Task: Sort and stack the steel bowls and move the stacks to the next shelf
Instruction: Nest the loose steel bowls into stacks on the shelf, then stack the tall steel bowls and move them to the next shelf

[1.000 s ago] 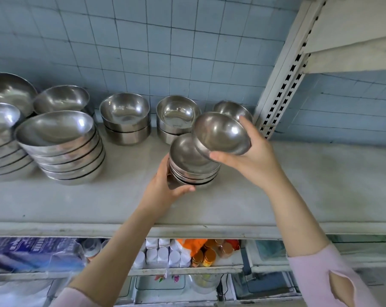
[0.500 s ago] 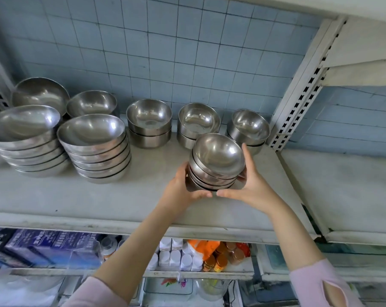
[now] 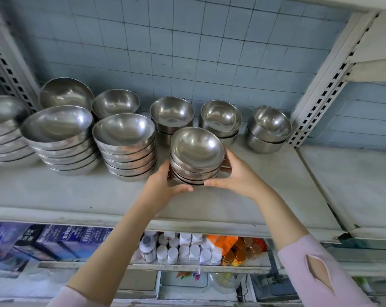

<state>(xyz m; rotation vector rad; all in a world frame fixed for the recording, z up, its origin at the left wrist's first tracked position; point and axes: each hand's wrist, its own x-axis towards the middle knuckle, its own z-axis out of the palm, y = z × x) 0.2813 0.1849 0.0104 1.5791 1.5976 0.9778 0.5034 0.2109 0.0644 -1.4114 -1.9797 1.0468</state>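
A stack of several small steel bowls (image 3: 196, 149) sits near the middle of the white shelf (image 3: 76, 196), held from both sides. My left hand (image 3: 163, 187) grips its lower left side, thumb curled under the front. My right hand (image 3: 234, 176) grips the right side, fingers wrapped behind the stack. Behind it stand three short stacks of deeper steel bowls (image 3: 172, 114) (image 3: 220, 118) (image 3: 269, 127). To the left are taller stacks of wide shallow bowls (image 3: 125, 138) (image 3: 59, 131).
The neighbouring shelf section (image 3: 353, 180) lies to the right, past a slotted white upright (image 3: 320, 85). More wide bowls (image 3: 1, 120) crowd the far left. A lower shelf holds white bottles (image 3: 183, 251), orange-lidded jars (image 3: 238, 253) and blue boxes (image 3: 54, 238). Blue tiles back the shelving.
My right hand set the single bowl onto the stack, then moved down to grip the stack's right side. The view has shifted left, and both hands now hold the stack.
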